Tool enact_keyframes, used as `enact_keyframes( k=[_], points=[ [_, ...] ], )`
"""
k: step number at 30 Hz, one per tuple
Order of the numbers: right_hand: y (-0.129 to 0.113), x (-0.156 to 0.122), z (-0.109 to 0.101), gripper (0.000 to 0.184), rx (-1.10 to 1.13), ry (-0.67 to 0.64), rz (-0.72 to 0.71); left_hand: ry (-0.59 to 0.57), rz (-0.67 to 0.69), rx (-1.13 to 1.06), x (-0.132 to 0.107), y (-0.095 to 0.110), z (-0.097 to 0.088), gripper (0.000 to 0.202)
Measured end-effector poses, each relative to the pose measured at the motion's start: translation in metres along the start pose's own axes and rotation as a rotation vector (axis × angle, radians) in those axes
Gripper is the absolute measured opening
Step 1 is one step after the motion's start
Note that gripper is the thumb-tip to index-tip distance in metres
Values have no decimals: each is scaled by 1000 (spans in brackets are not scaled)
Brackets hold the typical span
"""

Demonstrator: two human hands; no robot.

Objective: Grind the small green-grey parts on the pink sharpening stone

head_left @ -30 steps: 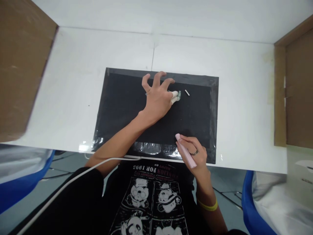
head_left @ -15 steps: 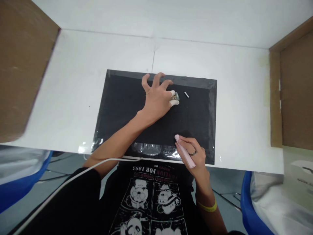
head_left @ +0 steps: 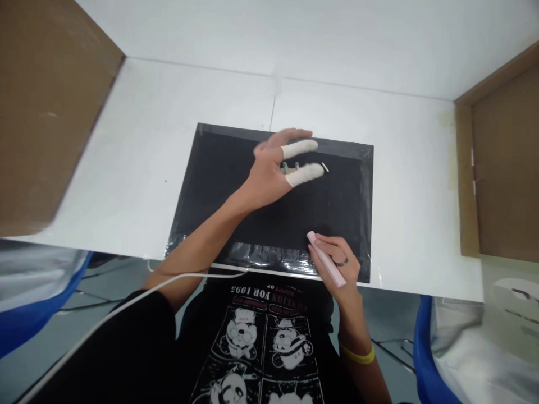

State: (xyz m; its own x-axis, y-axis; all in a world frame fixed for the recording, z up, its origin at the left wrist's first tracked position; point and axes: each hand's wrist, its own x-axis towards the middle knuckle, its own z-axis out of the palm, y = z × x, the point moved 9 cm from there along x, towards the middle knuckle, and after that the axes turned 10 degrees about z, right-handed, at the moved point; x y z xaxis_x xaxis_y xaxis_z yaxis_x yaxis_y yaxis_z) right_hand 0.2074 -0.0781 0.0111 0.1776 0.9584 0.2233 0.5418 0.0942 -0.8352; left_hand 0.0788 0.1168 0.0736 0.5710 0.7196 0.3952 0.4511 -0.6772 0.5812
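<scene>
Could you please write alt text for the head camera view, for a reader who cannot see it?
A person's left hand, two fingers in white finger cots, hovers open over a black mat on a white table, above a small metal part and beside a small white cylinder. The right hand grips a pink pen-shaped tool at the mat's near edge.

Black mat (head_left: 236, 185) is looking matt, its taped near edge glossy. Worktop (head_left: 143, 168) is showing smooth white laminate. Pink tool (head_left: 326, 266) is looking like smooth plastic. White cloth-like covers (head_left: 304, 175) are wrapping two fingers. Side panels (head_left: 46, 106) are reading as brown cardboard.
</scene>
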Motion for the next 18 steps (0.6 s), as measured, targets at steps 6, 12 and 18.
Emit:
enact_keyframes(
  k=[6,12,18],
  points=[
    [-11,9,-8,32,363,36,141,-19,-68,-330,-13,23,-35,57],
    [-44,32,14,29,842,-176,162,-95,-194,-595,-30,52,-32,55],
    [-98,40,39,29,1233,-418,119,90,-362,-975,-44,55,-36,66]
  ],
)
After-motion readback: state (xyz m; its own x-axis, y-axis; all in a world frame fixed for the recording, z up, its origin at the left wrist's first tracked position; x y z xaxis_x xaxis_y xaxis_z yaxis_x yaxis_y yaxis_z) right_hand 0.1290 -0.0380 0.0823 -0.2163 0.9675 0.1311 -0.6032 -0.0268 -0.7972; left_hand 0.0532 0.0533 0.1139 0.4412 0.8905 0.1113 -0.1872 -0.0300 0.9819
